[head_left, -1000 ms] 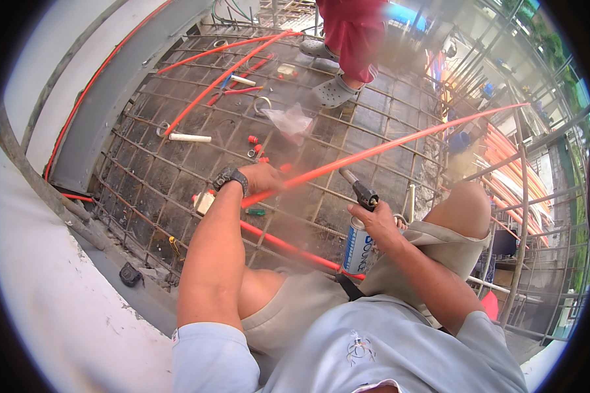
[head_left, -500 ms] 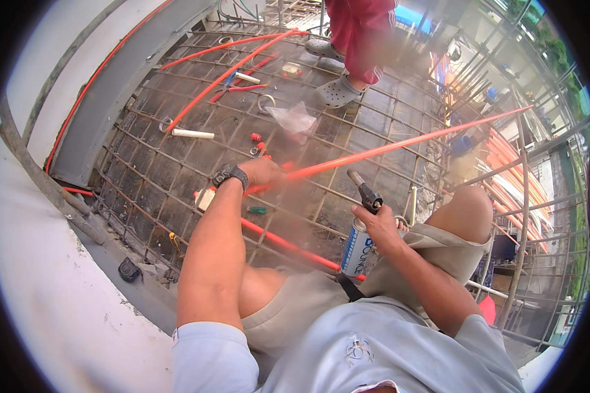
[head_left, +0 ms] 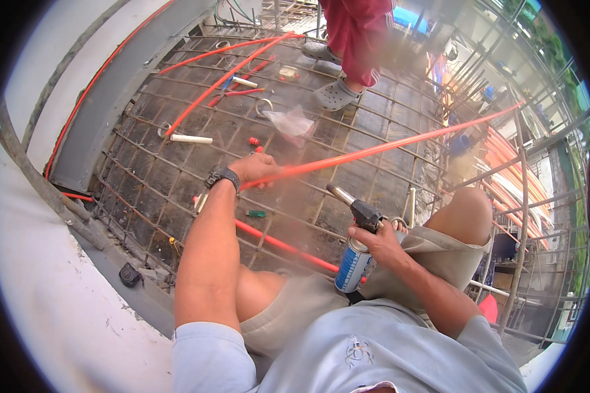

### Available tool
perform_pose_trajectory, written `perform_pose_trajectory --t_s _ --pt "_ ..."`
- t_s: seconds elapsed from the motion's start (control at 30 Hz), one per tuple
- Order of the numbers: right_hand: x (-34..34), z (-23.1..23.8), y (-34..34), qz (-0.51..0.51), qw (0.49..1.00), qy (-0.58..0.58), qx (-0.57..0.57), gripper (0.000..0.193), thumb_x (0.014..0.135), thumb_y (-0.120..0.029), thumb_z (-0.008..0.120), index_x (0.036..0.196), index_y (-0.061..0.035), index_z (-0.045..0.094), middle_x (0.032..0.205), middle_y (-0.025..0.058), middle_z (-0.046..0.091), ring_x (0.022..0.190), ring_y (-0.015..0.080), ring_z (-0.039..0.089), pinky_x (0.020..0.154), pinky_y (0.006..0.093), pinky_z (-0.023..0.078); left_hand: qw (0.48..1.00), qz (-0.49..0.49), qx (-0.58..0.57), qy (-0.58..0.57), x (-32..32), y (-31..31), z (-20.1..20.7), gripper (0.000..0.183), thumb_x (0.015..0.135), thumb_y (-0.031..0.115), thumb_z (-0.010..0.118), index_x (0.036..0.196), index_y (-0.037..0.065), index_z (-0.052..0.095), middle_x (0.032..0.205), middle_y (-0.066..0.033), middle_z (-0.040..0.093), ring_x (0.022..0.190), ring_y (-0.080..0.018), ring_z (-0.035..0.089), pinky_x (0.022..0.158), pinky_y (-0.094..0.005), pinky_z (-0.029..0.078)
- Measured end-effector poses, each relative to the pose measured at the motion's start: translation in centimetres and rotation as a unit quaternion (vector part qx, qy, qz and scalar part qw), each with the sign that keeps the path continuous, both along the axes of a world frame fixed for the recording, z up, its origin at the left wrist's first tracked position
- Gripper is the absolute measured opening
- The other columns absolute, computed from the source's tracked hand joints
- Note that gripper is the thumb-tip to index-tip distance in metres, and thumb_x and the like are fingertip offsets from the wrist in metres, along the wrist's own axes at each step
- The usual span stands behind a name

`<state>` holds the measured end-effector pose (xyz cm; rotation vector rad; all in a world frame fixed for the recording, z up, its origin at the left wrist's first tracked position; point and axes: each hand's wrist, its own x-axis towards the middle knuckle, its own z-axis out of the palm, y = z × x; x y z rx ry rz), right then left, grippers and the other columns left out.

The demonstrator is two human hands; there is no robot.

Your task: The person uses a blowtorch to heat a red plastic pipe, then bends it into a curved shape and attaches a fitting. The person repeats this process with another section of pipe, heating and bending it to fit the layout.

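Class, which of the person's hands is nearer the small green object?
Left. The left hand appears just above the green object in the picture; the right hand, holding the torch, is farther off, lower right.

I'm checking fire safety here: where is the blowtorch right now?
In the head view, the blowtorch is just right of centre, held in the right hand, below the long orange pipe in the picture.

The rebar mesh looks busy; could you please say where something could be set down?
Mostly bare patches lie right of the nearer grey clog, above the long orange pipe, and left of the left forearm, below the nearer white pipe piece, though the mesh crosses both. It's crowded around the left hand, with red fittings and a green object close by.
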<state>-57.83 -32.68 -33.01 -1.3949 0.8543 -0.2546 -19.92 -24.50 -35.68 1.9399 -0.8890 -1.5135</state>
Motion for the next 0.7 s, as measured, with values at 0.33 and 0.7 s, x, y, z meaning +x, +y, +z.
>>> perform_pose_trajectory --t_s 0.33,0.7 --pt "0.6 -0.1 0.9 -0.07 0.997 -0.027 0.006 0.023 0.095 -0.025 0.078 0.096 -0.0042 0.068 0.084 -0.001 0.063 0.076 0.0089 0.055 0.068 0.031 0.045 0.998 -0.055 -0.02 -0.006 0.5 0.0 1.2 0.032 0.097 0.034 0.076 0.099 0.002 0.074 0.076 -0.0032 0.069 0.064 -0.0115 0.063 0.061 -0.0283 0.051" --pt "1.3 -0.2 1.2 -0.111 0.989 0.034 0.093 0.026 0.093 -0.025 0.08 0.103 -0.0028 0.071 0.09 0.0004 0.065 0.082 0.0096 0.056 0.074 0.0332 0.048 0.998 -0.025 0.0 0.055 0.5 0.6 0.7 0.038 0.105 0.038 0.066 0.111 0.001 0.075 0.076 -0.0015 0.07 0.065 -0.0101 0.064 0.061 -0.027 0.052"
